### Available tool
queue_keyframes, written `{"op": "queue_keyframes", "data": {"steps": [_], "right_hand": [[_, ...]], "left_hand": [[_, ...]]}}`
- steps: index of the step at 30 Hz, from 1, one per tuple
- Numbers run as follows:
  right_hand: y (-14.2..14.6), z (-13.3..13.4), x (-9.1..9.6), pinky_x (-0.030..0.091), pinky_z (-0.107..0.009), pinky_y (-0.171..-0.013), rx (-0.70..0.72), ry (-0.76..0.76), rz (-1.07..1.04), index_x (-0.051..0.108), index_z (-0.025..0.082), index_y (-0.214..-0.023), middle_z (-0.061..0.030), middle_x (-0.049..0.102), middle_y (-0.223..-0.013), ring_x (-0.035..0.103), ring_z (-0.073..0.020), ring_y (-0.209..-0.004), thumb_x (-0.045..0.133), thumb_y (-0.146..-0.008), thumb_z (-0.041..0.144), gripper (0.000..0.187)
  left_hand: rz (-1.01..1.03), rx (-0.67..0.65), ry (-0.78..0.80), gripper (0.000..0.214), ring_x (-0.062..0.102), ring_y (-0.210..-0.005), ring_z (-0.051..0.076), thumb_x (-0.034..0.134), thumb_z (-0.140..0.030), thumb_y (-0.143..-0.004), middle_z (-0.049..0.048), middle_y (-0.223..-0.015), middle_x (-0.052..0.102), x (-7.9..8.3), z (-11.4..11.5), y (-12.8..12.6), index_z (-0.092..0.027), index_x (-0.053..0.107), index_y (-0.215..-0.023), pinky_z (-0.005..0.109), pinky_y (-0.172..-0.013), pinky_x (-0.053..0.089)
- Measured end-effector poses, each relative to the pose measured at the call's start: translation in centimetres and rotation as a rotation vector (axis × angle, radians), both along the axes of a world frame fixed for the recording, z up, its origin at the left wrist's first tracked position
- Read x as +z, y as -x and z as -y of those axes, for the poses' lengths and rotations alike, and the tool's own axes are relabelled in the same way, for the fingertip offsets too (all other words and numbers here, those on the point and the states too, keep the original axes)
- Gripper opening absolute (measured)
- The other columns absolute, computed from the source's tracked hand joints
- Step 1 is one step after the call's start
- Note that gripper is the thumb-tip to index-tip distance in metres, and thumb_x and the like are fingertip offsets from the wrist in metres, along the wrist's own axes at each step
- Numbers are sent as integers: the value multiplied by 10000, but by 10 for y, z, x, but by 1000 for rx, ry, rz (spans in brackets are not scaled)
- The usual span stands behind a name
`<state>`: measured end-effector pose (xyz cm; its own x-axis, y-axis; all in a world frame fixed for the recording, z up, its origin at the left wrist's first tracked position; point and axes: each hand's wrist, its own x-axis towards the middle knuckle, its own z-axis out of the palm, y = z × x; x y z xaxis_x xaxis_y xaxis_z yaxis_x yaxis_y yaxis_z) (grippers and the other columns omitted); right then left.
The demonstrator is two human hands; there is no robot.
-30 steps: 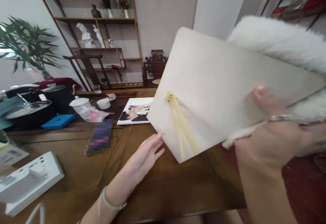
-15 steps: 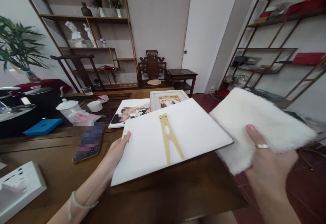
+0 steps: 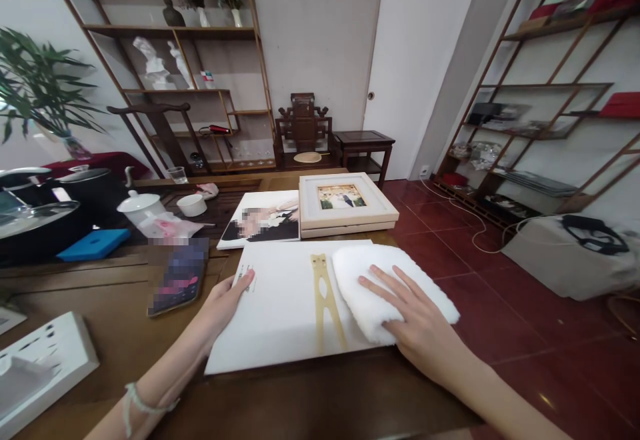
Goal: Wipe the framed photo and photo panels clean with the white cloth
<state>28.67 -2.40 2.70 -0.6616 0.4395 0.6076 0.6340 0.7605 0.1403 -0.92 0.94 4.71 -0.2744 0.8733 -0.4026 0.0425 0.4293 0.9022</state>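
A white board [image 3: 280, 307] lies at the table's front edge, with small print near its left side. On its face sits a flat tan strip [image 3: 321, 293] with a cat-like head and two long legs. My left hand [image 3: 227, 303] grips the board's left edge, thumb on top. Over the board's right part lies a folded, fluffy white cloth [image 3: 370, 280]. My right hand [image 3: 415, 313] presses on this cloth with its fingers spread across it and the thumb tucked at its near edge. The board's right edge is hidden beneath the cloth.
Behind the board are a photo print [image 3: 270, 217] and a boxed picture frame [image 3: 310, 207]. To the left stand a phone [image 3: 183, 277], a blue box [image 3: 94, 245], a lidded white pot [image 3: 140, 205], a white cup [image 3: 192, 205] and a white power strip [image 3: 65, 367].
My right hand has brought the cloth left and down from beyond the board's right side onto its face. The board has lowered and lies flatter, uncovering the boxed frame behind it.
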Motion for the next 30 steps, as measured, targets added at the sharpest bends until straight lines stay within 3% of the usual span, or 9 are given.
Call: {"op": "queue_keyframes", "data": {"steps": [5,8,10,13,16,23,30], "right_hand": [[-4,-4,-15,378,-565,-988,18,119,17,521,162,-577,-158,484,-1336,317,-317,-1302,382,-666,-64,280],[-7,-4,-16,346,-547,-1015,18,201,5,536,165,-581,-163,442,-1371,312,-301,-1308,392,-561,-49,259],[-8,-4,-16,327,-540,-1027,18,231,6,547,165,-587,-168,428,-1380,302,-298,-1314,401,-534,-34,252],[-7,-3,-18,302,-540,-1040,24,244,12,559,166,-598,-162,422,-1387,289,-300,-1320,411,-528,-22,249],[-6,-4,-20,289,-551,-1041,25,240,12,558,167,-596,-155,420,-1389,286,-309,-1319,417,-532,-14,238],[-4,-4,-22,296,-549,-1039,25,225,-21,564,171,-592,-145,446,-1372,312,-301,-1308,414,-538,-12,243],[-4,-4,-23,295,-562,-1036,38,241,-7,565,167,-591,-158,447,-1368,321,-316,-1302,420,-523,-8,237]], "left_hand": [[-3,-57,72,326,660,-531,178,586,-390,-819,58,-670,721,-3,-1,7,-137,617,-1022,243,-478,510],[-135,-233,75,431,684,-681,223,625,-496,-739,76,-794,732,2,-1,13,-147,629,-993,272,-543,519],[-377,-361,49,462,675,-752,255,652,-550,-668,75,-837,725,5,-1,18,-157,646,-912,290,-589,505],[-909,-430,-43,490,637,-678,267,579,-651,-655,63,-697,679,6,0,24,-171,619,-742,308,-575,433],[-1157,-479,-95,500,598,-621,250,454,-676,-728,51,-608,621,4,2,24,-189,548,-663,302,-557,368],[-1302,-575,-126,463,559,-572,225,383,-641,-789,28,-548,552,7,0,22,-222,394,-590,291,-540,301],[-1326,-664,-114,430,579,-596,222,402,-603,-805,15,-574,570,13,-2,28,-214,426,-622,293,-530,322]]}}
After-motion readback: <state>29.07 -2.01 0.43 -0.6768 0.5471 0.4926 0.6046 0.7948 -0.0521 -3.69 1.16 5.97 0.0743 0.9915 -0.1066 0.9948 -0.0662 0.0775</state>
